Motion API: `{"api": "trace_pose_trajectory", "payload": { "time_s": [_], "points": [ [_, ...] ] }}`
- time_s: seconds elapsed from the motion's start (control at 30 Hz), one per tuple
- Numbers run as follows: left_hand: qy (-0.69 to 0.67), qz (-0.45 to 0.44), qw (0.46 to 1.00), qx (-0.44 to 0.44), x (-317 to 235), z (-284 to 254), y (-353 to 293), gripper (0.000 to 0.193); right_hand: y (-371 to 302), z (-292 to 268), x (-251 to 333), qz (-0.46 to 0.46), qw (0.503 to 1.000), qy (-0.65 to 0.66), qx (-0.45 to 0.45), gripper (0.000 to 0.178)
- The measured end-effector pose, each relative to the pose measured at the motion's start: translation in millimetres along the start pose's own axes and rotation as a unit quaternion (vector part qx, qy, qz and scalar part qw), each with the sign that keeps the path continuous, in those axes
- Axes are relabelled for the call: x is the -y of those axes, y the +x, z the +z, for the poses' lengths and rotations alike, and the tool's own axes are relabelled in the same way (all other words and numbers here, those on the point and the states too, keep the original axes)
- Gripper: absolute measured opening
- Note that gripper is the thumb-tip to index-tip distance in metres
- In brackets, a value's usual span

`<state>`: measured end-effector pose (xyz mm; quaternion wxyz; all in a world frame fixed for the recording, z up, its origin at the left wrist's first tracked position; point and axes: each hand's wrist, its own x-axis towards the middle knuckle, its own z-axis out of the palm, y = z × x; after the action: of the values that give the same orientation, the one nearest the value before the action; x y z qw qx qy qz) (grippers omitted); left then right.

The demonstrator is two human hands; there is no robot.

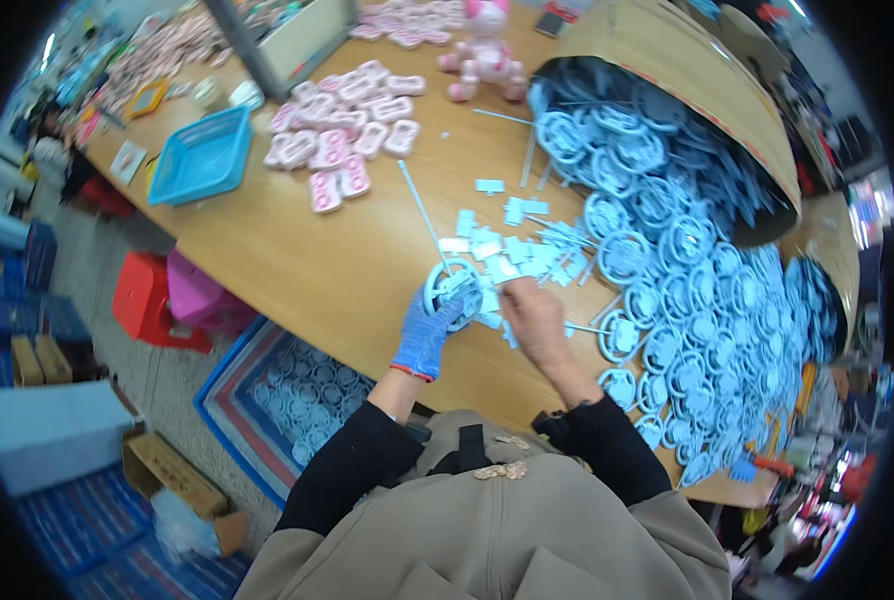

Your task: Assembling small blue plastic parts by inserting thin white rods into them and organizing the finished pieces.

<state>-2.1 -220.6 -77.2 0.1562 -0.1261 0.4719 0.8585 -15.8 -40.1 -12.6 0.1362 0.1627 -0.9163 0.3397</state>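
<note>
My left hand, in a blue knitted glove with a red cuff, is closed on a light blue plastic ring with a long stick. The stick points up and away over the table. Just right of it, my bare right hand has its fingers curled together at the near edge of a scatter of small flat light blue plastic pieces. What those fingers hold, if anything, is hidden. A large heap of similar light blue rings with sticks covers the table to the right of my right hand.
A tipped cardboard box spills rings at the back right. Pink-and-white pieces, a pink figure and a blue tray lie farther back. Below the table's left edge stand a lined bin of rings and red and purple stools.
</note>
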Motion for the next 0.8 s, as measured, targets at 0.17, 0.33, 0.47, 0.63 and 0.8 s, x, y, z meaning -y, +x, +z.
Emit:
{"api": "trace_pose_trajectory", "payload": {
  "time_s": [0.17, 0.33, 0.47, 0.63, 0.8],
  "points": [
    [-0.008, 0.030, 0.999, 0.018, 24, 61, 17, 0.042, -40, 27, -18, 0.044, 0.995, -0.091, 0.008, 0.015],
    [-0.027, 0.029, 0.997, 0.062, 52, 67, 29, 0.032, -45, 14, -24, 0.102, 0.986, 0.091, -0.096, 0.020],
    [-0.002, -0.005, 0.987, 0.159, 108, 44, 88, 0.041, -41, -12, -36, 0.198, 0.973, 0.084, -0.081, 0.029],
    [0.115, -0.085, 0.973, 0.180, 51, 151, 13, 0.038, -69, -73, -63, 0.283, 0.954, 0.092, -0.045, 0.030],
    [0.137, -0.115, 0.969, 0.170, 29, 162, -11, 0.036, -83, -71, -66, 0.294, 0.936, 0.141, -0.135, 0.027]
  ]
}}
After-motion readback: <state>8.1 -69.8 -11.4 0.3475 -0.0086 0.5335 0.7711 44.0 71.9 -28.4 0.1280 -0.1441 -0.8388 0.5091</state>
